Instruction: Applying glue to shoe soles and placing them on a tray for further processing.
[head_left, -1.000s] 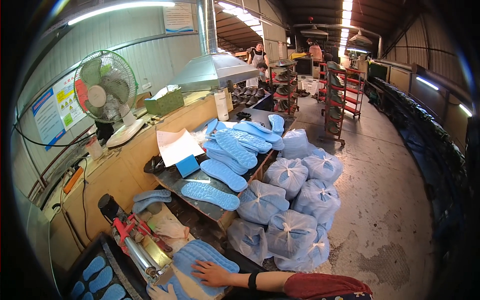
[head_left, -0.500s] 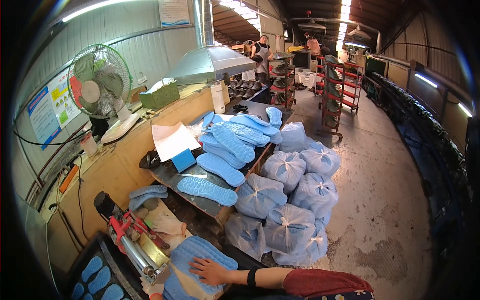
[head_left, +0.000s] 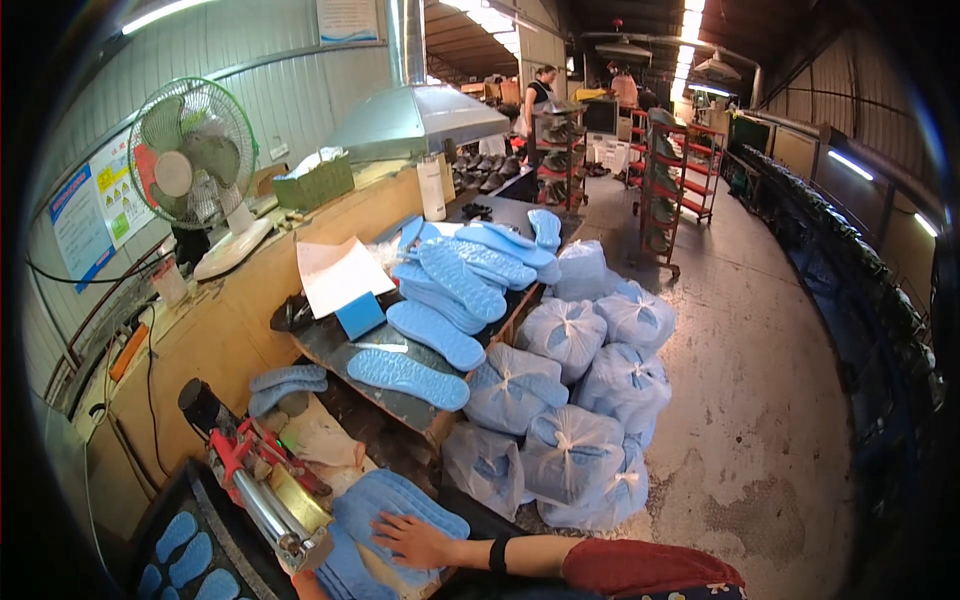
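Observation:
My right hand (head_left: 412, 541) lies open, fingers spread, on a fanned stack of blue insoles (head_left: 375, 500) at the bottom of the view. Just left of the stack stands a red machine with a shiny metal cylinder (head_left: 265, 505) and a brass-coloured part. Of my left hand (head_left: 306, 584), only a bit near the wrist shows beneath the machine's lower end; its fingers are hidden. A pale cloth-like piece (head_left: 325, 442) rests behind the machine, next to a few more blue insoles (head_left: 287, 385).
More blue insoles (head_left: 455, 280) are piled on a dark table (head_left: 330, 355) ahead, with a blue box (head_left: 360, 316) beside them. Tied plastic bags (head_left: 570, 455) stand stacked on the floor to the right. At lower left is a dark tray (head_left: 235, 540) with insoles. Another person (head_left: 538, 105) stands far off.
The view has shifted slightly. My right hand stays on the stack, while my left hand has moved a little at the machine's lower end. The distant person has turned sideways.

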